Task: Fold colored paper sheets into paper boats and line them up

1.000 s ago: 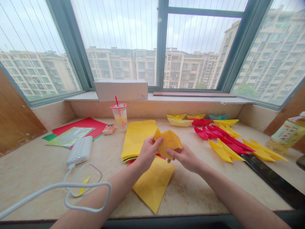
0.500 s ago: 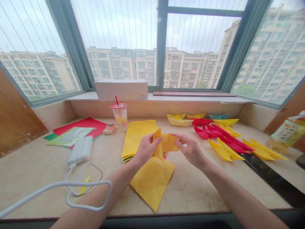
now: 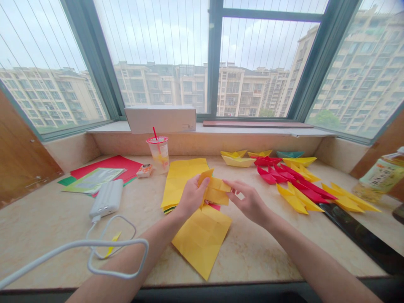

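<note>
In grip: folded paper (image 3: pixel 214 191), golden yellow. Below grip: paper sheet (image 3: pixel 202 246), same yellow, faint crease grid. Left of grip: paper stack (image 3: pixel 184 183), yellow, dark green edge beneath. Right of grip: paper boats (image 3: pixel 236 161), pale yellow; folded pieces (image 3: pixel 303 189), red and yellow; single boat (image 3: pixel 289 154), teal. Further left: card (image 3: pixel 107 165), red. Around grip: counter (image 3: pixel 252 256), beige, veined.
</note>
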Tool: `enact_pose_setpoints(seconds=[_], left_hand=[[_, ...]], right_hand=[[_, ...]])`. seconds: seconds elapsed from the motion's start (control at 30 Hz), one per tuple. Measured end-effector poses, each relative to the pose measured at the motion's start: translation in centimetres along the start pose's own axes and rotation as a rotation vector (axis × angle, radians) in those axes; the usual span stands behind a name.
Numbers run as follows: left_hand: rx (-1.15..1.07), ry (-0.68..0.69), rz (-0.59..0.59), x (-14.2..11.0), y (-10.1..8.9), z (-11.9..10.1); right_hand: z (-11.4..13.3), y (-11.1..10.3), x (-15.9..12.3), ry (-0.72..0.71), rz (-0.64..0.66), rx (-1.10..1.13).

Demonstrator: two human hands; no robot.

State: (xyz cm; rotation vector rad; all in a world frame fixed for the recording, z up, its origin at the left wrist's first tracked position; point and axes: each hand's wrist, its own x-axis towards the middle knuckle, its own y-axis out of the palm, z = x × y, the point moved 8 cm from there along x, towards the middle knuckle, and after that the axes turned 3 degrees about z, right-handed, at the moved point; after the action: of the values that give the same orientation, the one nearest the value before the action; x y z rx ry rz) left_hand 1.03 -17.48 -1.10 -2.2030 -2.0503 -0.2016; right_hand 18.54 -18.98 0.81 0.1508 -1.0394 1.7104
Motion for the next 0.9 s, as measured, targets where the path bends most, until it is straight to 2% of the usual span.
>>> enact_pose_setpoints(seconds=[0.13, 0.3, 0.4, 0.53, 0.7, 0.9], left_hand=[[0.011, -0.012, 0.060, -0.3, 0.7, 0.0], [0.043, -0.035, 0.159, -0.6, 2.0, 0.3], [0.061, -0.053, 0.195, -0.7, 2.4, 0.6], [0.092, -0.046, 0.237, -0.9, 2.7, 0.7], [0.147, 0.090, 0.254, -1.0, 3.1, -0.4], [0.148, 0.087, 0.305, -1.0, 3.4, 0.2]], right_hand=[[0.5, -0.7, -0.1, -0.060, -0.057, -0.022], [0.3, 0.2, -0.3, -0.111, 0.042, -0.044], [0.4, 0.1, -0.3, -0.110, 0.028, -0.035], [0.6, -0.5, 0.0, -0.055, -0.012, 0.024], [0.2, -0.7, 0.3, 0.066, -0.054, 0.085], [-0.7, -0.2, 0.1, 0.177, -0.082, 0.120]])
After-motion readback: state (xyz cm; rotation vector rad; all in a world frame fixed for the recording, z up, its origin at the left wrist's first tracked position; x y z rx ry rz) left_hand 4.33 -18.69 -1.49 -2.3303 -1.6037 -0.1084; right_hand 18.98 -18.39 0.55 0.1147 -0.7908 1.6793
